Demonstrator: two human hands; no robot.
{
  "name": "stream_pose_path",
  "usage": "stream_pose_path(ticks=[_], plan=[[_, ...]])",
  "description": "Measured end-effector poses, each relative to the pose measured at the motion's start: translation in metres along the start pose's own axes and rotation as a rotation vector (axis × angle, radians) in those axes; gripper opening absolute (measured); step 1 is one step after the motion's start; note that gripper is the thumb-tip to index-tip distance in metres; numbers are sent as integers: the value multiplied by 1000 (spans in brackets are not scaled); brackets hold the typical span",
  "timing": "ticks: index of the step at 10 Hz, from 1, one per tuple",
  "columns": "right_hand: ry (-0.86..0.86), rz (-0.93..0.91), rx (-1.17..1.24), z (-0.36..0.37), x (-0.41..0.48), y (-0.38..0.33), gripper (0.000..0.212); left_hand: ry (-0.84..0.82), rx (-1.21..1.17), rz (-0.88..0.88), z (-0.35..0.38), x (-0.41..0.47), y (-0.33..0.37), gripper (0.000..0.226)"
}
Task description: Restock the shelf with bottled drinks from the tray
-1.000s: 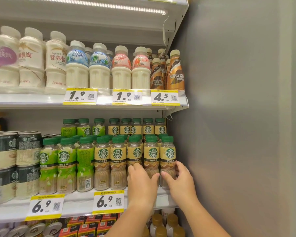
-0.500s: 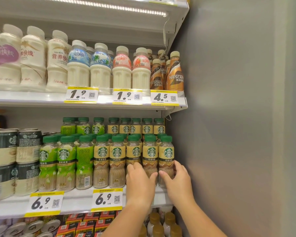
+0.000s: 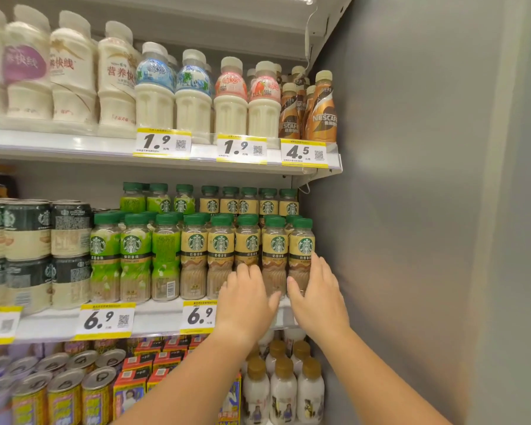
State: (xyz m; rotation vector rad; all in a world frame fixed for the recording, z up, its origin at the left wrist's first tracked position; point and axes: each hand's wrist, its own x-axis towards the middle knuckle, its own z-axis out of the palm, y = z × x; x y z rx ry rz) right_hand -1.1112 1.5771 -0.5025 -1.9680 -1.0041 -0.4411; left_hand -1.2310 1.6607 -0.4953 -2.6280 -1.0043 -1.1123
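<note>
Ahead of the left hand (image 3: 246, 302), pressed flat on tan bottles (image 3: 221, 256), and the right hand (image 3: 318, 297) cupping the end bottle (image 3: 301, 250), a lopsided push could topple them off the shelf (image 3: 157, 320).

White paper price tags edged in yellow (image 3: 105, 321); dark green metal cans (image 3: 28, 231) stacked two high at left; smooth grey wall panel (image 3: 411, 210) at right.

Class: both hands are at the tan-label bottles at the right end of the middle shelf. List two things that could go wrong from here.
1. The end bottle, which the right hand holds, stands in the front row; a slip could drop it onto the white bottles below.
2. The left hand rests on the tightly packed tan bottles beside it; a hard push might topple those behind.
</note>
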Motion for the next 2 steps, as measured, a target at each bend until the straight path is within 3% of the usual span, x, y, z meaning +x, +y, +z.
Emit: stream_pose_path(ticks=[1, 2], plan=[[-36, -78, -178, -5, -15, -6, 76, 10, 116, 94, -9, -8, -11, 69], [-54, -124, -318, -10, -27, -16, 76, -90, 211, 139, -20, -14, -24, 85]])
